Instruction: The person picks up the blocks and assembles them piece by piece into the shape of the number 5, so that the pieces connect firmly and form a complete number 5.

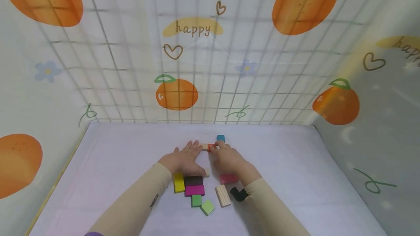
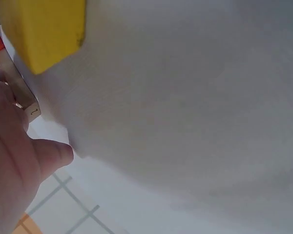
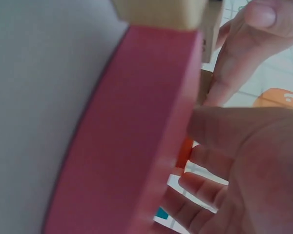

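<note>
In the head view, my left hand [image 1: 184,160] lies spread, its fingertips right at the left end of a plain wooden block [image 1: 204,147]. The thumb stretches apart, near a small pale wooden block [image 1: 207,172]. My right hand [image 1: 230,160] curls its fingers at an orange-red block [image 1: 211,147], which lines up with the wooden block. In the right wrist view, the thumb and fingers close about this orange-red block [image 3: 184,153], partly hidden behind a pink-red block [image 3: 122,131]. A blue block [image 1: 221,138] sits just beyond the right fingertips.
Nearer the person lie a yellow block [image 1: 179,183], a black block [image 1: 193,181], a magenta block [image 1: 194,191], a green block [image 1: 196,201], a light green block [image 1: 207,207] and a striped wooden block [image 1: 223,196]. A black curved piece [image 1: 238,194] is beside the right wrist. A patterned curtain [image 1: 203,65] stands behind.
</note>
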{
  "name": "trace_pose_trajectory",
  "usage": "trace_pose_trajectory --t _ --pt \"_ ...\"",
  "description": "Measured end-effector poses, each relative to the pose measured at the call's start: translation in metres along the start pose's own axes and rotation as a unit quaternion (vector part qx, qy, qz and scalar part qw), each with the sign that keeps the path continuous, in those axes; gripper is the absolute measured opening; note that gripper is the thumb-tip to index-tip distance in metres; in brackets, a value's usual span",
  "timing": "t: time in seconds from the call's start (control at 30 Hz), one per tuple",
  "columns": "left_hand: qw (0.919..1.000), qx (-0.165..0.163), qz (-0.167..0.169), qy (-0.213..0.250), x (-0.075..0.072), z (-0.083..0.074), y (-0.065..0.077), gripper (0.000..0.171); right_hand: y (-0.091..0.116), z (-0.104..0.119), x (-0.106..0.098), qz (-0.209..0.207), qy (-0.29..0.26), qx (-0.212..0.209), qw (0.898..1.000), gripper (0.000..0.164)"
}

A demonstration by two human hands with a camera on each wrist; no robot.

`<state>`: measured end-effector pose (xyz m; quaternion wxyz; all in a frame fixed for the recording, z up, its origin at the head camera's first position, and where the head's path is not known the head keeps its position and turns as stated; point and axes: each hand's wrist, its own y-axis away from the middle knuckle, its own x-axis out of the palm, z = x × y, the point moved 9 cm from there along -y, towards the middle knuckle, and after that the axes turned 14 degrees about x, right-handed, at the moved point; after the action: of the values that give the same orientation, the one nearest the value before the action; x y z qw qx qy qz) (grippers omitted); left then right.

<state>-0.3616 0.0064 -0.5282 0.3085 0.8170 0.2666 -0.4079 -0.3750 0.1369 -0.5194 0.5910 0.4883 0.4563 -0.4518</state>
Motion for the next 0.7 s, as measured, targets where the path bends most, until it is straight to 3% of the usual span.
trace_pose_trajectory --t 0.27,0.7 --pt "1.0000 0.000 0.000 -0.007 -0.001 -0.005 -0.003 0.110 -0.005 -0.005 0.000 0.012 -0.019 0.006 1.000 0.056" --pt "0.9996 0.027 -0.003 -0.012 0.002 -0.007 -0.012 0.109 -0.001 -0.007 -0.003 -0.015 -0.027 -0.001 1.000 0.056"
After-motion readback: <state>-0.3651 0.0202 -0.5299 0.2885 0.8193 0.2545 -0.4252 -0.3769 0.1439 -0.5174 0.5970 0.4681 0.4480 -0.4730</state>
